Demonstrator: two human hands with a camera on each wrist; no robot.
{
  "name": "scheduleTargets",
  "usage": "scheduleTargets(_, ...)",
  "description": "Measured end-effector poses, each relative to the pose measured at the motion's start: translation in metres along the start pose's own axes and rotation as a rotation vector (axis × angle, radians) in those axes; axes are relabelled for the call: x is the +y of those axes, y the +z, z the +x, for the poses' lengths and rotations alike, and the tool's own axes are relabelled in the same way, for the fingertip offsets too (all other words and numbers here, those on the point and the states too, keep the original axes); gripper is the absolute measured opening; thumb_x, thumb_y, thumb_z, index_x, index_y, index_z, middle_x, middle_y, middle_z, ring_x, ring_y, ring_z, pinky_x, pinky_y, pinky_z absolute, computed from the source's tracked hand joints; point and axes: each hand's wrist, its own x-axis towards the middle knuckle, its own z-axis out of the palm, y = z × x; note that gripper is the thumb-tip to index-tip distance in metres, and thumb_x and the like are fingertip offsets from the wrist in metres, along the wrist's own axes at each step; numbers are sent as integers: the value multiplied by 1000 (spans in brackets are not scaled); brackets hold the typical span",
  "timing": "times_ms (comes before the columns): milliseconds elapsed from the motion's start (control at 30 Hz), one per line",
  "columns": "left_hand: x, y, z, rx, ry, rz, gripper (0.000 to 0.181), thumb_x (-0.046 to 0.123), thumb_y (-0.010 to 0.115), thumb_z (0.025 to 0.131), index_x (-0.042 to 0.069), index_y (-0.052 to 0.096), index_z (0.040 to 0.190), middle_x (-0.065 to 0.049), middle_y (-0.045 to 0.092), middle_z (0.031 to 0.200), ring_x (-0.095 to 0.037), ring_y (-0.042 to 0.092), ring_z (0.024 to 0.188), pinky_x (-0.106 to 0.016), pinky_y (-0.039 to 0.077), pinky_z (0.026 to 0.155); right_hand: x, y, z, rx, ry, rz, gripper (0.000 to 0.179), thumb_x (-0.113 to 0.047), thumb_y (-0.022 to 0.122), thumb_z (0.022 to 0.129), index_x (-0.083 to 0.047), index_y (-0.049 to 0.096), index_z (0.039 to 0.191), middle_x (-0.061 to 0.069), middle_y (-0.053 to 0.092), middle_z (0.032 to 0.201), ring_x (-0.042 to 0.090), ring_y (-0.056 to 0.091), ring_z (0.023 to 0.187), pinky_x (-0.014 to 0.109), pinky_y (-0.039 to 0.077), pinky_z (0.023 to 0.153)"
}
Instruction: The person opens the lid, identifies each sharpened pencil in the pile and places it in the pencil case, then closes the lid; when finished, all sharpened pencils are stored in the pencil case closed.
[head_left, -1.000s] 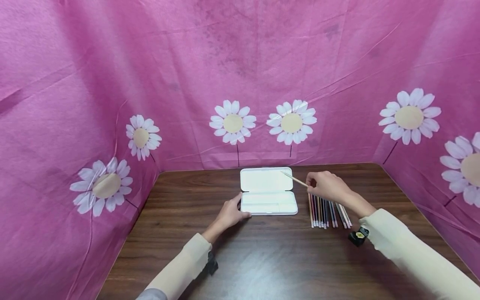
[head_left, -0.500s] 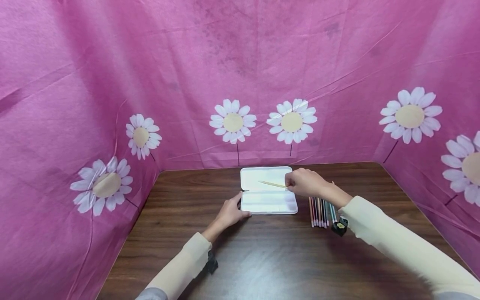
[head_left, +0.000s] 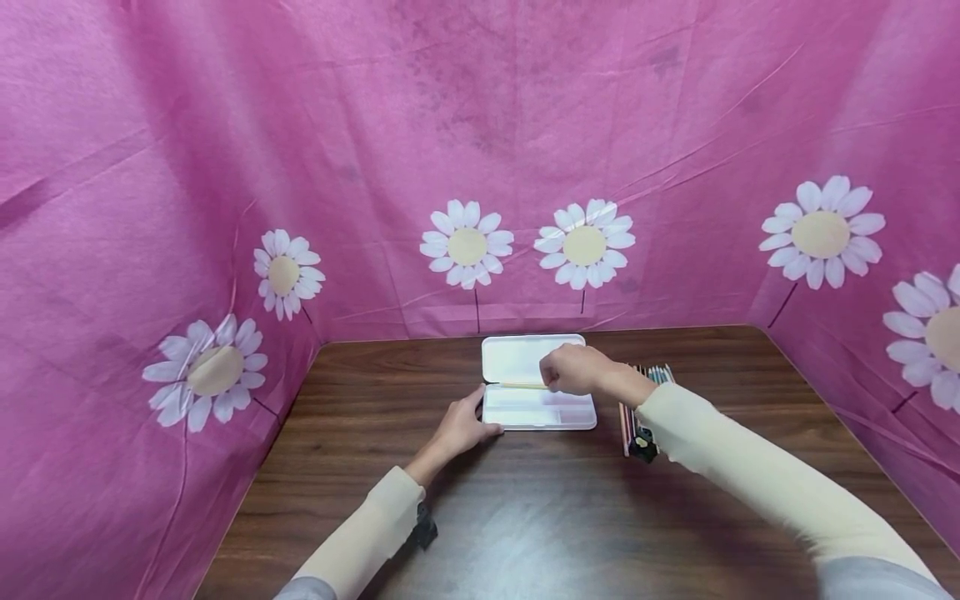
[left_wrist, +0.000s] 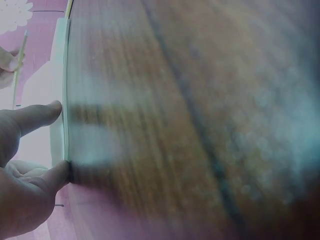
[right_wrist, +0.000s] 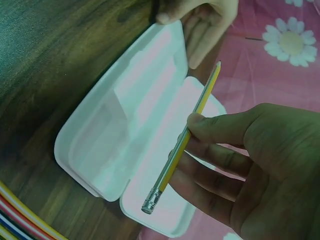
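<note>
A white pencil case [head_left: 517, 416] lies open on the table, its lid [head_left: 513, 357] laid back toward the wall. My left hand [head_left: 459, 423] holds the case by its left end, thumb at the front corner and fingers along the end. Above the hinge, my right hand [head_left: 573, 368] pinches a yellow pencil [right_wrist: 207, 92] between thumb and fingers. The pencil lies level across the case, its sharpened tip pointing left and its metal eraser end to the right. In the right wrist view, the case's divided tray [right_wrist: 112, 145] shows no pencils.
Several pencils [head_left: 626, 433] lie side by side right of the case, partly covered by my right forearm and wrist camera [head_left: 642, 446]. The brown wooden table [head_left: 480, 508] ends at a pink cloth wall [head_left: 375, 250] printed with daisies.
My right hand has carried the yellow pencil left and down from beside the pencils to over the case, turning it level. My left hand stays on the case.
</note>
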Motion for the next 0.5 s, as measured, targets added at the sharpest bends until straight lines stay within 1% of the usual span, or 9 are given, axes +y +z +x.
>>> scheduleTargets(67, 0, 0, 0, 4, 6, 2, 91, 21, 90, 85, -7, 44, 158, -28, 49, 160, -38, 54, 146, -50, 44, 122, -1, 4, 4, -28, 14, -7, 18, -5, 79, 84, -20, 70, 79, -8, 69, 79, 11, 61, 76, 35, 52, 64)
scheduleTargets(200, -1, 1, 1, 8, 10, 8, 91, 21, 90, 85, -7, 44, 158, -28, 50, 159, -38, 55, 145, -50, 44, 122, -4, 13, 11, -51, 21, -6, 18, -5, 80, 83, -19, 70, 78, -7, 70, 79, 12, 62, 75, 35, 51, 63)
scheduleTargets(400, -2, 1, 1, 13, 11, 4, 93, 22, 90, 84, -7, 43, 159, -28, 52, 157, -38, 56, 143, -50, 46, 121, 0, 26, 18, -43, 17, -25, 16, -6, 77, 84, -18, 70, 78, -2, 71, 80, 15, 62, 75, 37, 53, 64)
scheduleTargets(500, -3, 2, 1, 17, 13, 7, 92, 21, 90, 84, -7, 44, 158, -28, 52, 157, -38, 57, 142, -50, 46, 120, 1, 31, 19, -58, 29, -36, 14, -4, 74, 85, -17, 71, 79, -1, 71, 81, 16, 62, 76, 38, 54, 67)
